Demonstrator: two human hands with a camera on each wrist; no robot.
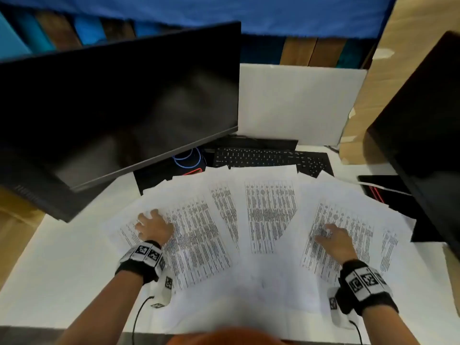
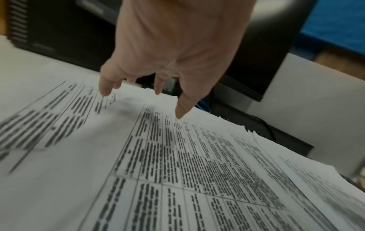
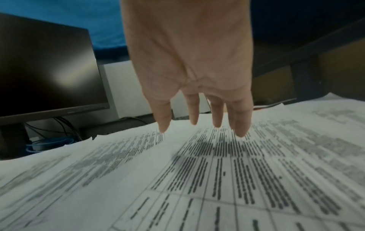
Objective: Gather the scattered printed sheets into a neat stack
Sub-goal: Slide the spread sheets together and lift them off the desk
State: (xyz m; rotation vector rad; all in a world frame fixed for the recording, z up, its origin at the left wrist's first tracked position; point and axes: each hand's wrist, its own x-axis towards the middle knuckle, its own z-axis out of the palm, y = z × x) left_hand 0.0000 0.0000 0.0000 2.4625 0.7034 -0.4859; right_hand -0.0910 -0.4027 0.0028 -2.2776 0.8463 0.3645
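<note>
**Paper, glossy screens and matt plastic**

The printed sheets [image 1: 271, 215] are thin white paper, matt, covered with dark grey tables of print; their edges curl and lift slightly where they overlap. They lie on a smooth, matt white worktop [image 1: 62, 257]. The monitor [image 1: 119, 100] has a dark glossy screen that throws soft reflections, set in a matt black plastic frame. The keyboard [image 1: 271, 158] is matt black plastic with pale lettering on its keys. Behind it stands a smooth white panel [image 1: 298, 103] with a dull finish. Brown cardboard [image 1: 410, 46], matt and slightly rough, rises at the right, and blue cloth [image 1: 249, 13] hangs at the back.
</note>
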